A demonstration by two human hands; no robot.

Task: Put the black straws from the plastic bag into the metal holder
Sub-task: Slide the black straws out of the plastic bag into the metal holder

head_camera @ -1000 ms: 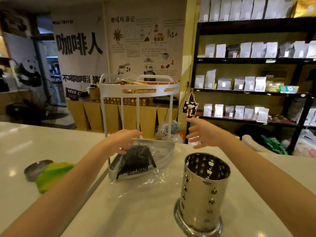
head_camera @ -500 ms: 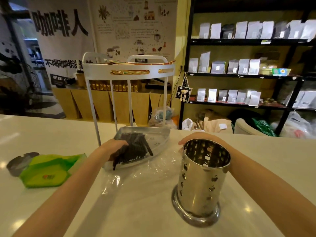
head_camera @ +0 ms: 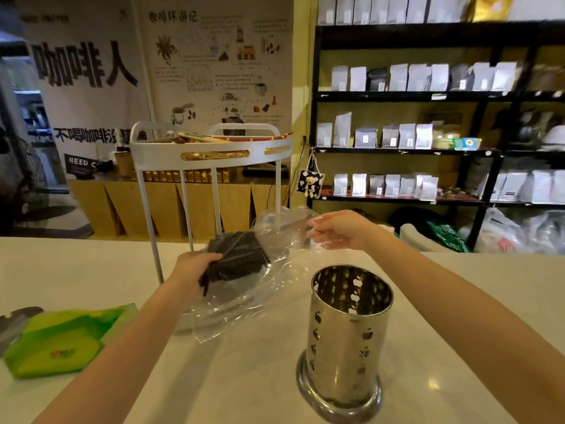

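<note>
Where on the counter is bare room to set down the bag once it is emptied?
Bare counter lies between the green packet and the metal holder, and to the right of the holder. It is crowded behind, where the plastic bag with black straws lies at the white rack.

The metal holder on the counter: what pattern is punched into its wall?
Small apple-shaped holes dot the shiny silver metal holder, clearest in the head view.
</note>
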